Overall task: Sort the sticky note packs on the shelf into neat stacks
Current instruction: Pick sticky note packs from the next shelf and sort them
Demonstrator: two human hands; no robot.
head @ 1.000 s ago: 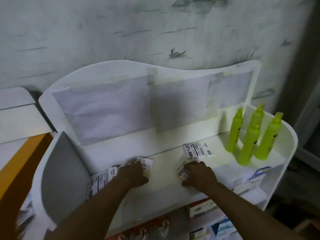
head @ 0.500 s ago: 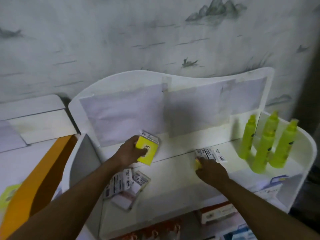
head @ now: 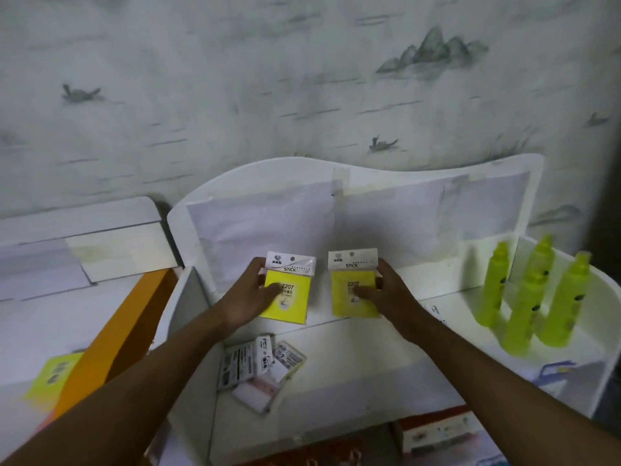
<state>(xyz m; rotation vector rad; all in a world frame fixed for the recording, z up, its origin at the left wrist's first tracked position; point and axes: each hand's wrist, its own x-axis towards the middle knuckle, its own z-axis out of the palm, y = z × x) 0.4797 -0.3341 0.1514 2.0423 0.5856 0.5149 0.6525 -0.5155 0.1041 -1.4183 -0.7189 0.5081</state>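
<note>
Yellow sticky note packs, two: left pack (head: 287, 290) pinched in my left hand (head: 250, 297), right pack (head: 353, 287) in my right hand (head: 386, 297), above the shelf (head: 369, 351). Risk: slick wrappers slipping, scattering the loose packs (head: 258, 368) below.

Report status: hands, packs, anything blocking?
Left hand grips one yellow pack, right hand grips another, both upright above the shelf. Loose packs lie unsorted below. Nothing blocking.

Bare shelf (head: 363, 358) at frame centre; loose packs (head: 258, 368) lie lower left of it, green bottles (head: 537, 297) crowd the right.
</note>
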